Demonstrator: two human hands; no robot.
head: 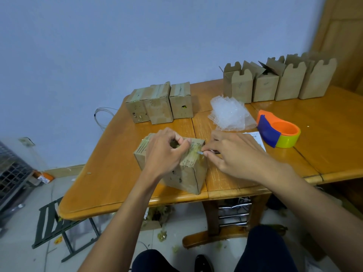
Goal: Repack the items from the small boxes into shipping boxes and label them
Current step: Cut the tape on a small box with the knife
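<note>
1. Left grip point(164, 152) — a bare hand, its forearm reaching up from the lower frame. The fingers are curled over the top of the small box point(186, 174), and thumb and forefinger pinch at its taped top edge.
2. Right grip point(235, 154) — a bare hand, palm down, just right of the box. The fingertips pinch a thin metal blade point(200, 152), whose tip touches the box's top edge.
3. Small box: a worn brown carton, taped, standing on the near part of the desk point(110, 163) between the two grips.
4. Desk: orange-brown wood with a rounded near-left corner and seams across the top.
5. Desk contents, far side:
   - three taped cartons point(159, 104), side by side
   - a row of shipping boxes point(279, 83) with open flaps, far right
   - bubble wrap point(229, 114)
   - an orange, blue and yellow tape dispenser point(279, 132)
   - a printed label sheet point(257, 139), partly under the right grip
6. Room: a pale blue wall point(98, 46) and a light floor point(23, 256) with scattered scraps. A dark folding stool point(55, 222) stands by the desk's left corner, and a wire crate point(11, 169) sits at far left.
</note>
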